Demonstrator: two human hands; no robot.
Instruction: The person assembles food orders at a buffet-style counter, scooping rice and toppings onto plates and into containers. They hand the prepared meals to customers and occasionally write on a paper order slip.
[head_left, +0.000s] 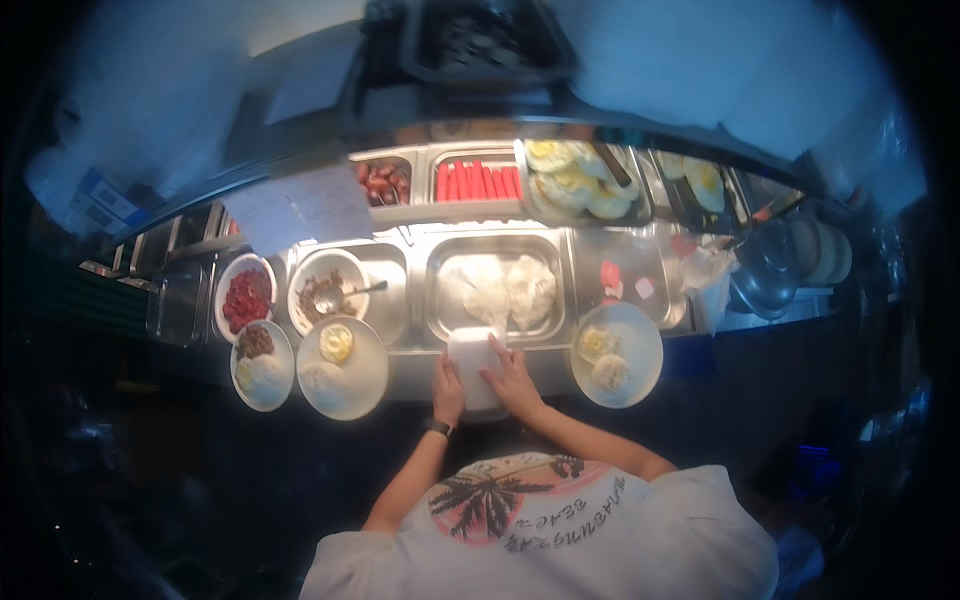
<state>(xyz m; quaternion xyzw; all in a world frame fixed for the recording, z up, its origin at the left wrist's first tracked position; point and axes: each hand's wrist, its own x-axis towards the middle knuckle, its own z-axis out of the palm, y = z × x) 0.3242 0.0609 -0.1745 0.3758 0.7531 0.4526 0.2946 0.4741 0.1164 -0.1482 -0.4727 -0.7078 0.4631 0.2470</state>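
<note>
A white takeout box (474, 379), apparently foam, is between my hands at the front edge of the steel counter. My left hand (448, 391) grips its left side; a dark band circles that wrist. On the right side and top lies my right hand (516, 384), its index finger stretched over the lid. Just beyond the box, a steel pan (442, 304) holds clumps of white rice in what looks like clear plastic (531, 289). Left of my hands are a plate (364, 375) with egg and rice and a plate (279, 394) with meat, egg and rice. Another egg-and-rice plate (643, 375) sits to the right.
Behind the left plates stand a bowl of red meat (247, 296) and a bowl of brown meat (330, 292) with a spoon. The back row has sausages (384, 184), red sticks (478, 181) and fried eggs (585, 184). A shelf edge (652, 146) overhangs them. Plastic bags (709, 277) hang right.
</note>
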